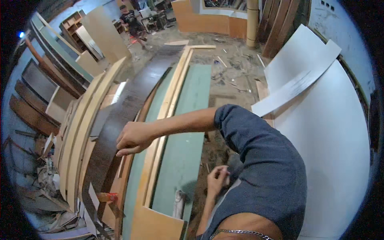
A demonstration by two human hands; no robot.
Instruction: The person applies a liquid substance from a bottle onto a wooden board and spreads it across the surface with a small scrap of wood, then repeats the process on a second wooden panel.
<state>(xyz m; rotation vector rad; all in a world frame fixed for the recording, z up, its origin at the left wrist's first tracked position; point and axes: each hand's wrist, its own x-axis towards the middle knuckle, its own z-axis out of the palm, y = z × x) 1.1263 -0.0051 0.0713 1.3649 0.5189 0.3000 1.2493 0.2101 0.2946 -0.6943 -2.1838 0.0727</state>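
My right arm, in a dark sleeve, reaches across to the left. My right hand [136,138] is closed over the right-hand part of a long dark brown board [130,90], its fingers curled and the thumb below them; what they hold, if anything, is hidden. Lower down, my left hand [217,178] is raised near my body with thumb and fingers pinched together. A tiny pale spot shows at its fingertips, too small to name. Beside the brown board lie a pale wooden frame strip [168,102] and a green panel [196,92].
An orange-handled tool [107,197] lies by the brown board's near end. A pale tube [179,204] rests on the green panel. White sheets [328,128] lean at right. Long light planks [86,120] line the left. Scraps litter the floor [230,74]; another person [130,24] is far back.
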